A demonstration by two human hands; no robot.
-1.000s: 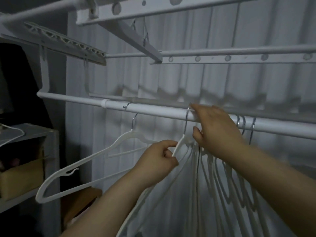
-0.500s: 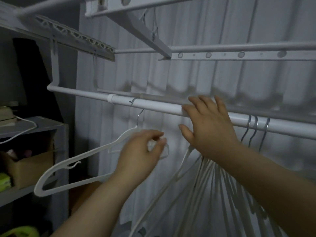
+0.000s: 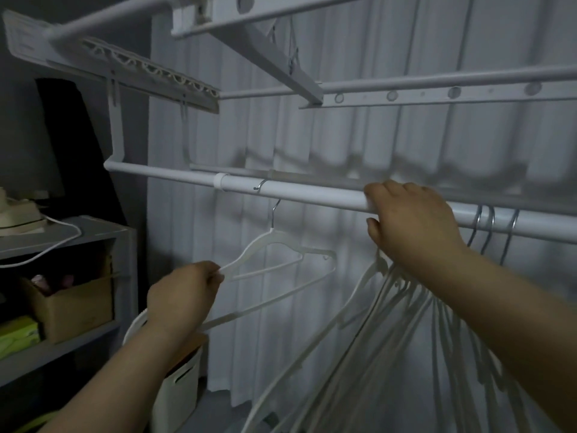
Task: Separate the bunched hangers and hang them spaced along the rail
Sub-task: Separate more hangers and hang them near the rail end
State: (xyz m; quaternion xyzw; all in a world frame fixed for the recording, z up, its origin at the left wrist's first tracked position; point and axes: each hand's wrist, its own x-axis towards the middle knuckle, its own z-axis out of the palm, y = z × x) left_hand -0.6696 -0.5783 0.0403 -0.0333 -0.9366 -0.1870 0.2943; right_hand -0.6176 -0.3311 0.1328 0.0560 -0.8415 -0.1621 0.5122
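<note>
**Grip state.** The left hand pinches the near shoulder tip of the separated hanger between thumb and curled fingers. The right hand has its fingers curled over the top of the rail, thumb beneath. Whether it also traps a hook under the palm cannot be determined.

**Position of the work.** From the left-hand pinch, the separated hanger runs up and to the right to its neck. From there its metal hook rises to the rail. The hanger's long axis is tilted: the pinched end is low and the far end is high. The bunched hangers fan downward directly below the right hand, to the right of the left-hand pinch. The separated hanger is well apart from them. Three further hooks sit close together on the rail just beyond the right hand.

**Governing relation.** The rail's long axis runs left to right, so spacing requires travel along it. The right hand is nearer the bunch. The left hand is nearer the open stretch of rail. In all likelihood, the next hanger is to be drawn leftward from the bunch.

**Appearance.** The hangers are thin, white and notched at the shoulders, with bright wire hooks. A pale pleated curtain hangs behind.
</note>
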